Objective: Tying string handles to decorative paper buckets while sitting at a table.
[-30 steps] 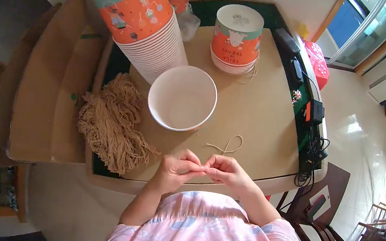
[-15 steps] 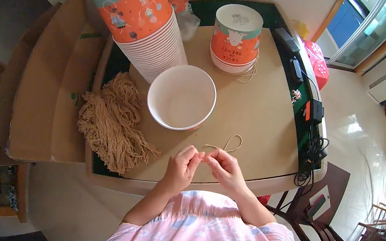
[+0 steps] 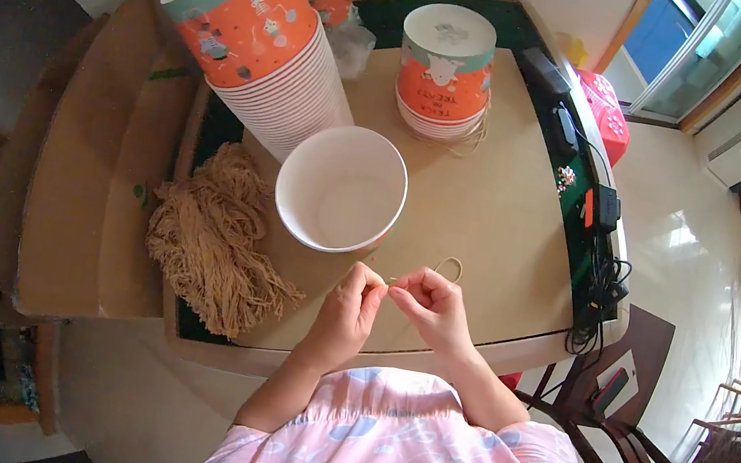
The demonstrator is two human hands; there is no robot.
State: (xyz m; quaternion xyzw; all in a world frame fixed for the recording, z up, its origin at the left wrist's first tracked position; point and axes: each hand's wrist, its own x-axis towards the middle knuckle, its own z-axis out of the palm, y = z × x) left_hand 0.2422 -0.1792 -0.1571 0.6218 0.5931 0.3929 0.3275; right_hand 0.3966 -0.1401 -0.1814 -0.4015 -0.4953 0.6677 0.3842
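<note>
Centrally, open tub [image 3: 341,190], nested tubs [image 3: 267,55], twine [image 3: 460,266]

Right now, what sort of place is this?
Probably a home room used as workspace: stacked paper buckets on the table, a dark chair beside it, and a blue cabinet through the doorway.

The left hand [image 3: 346,310] and the right hand [image 3: 436,310] have been carried forward from the near table rim [image 3: 538,349], nearer the open white paper cup [image 3: 341,190]. The left thumb, laid sideways a second ago, is now pointed upward beside the curled fingers. The beige cord loop [image 3: 460,270], earlier seen whole ahead of the hands, is now partly hidden by the right hand. The view has been shifted slightly.
</note>
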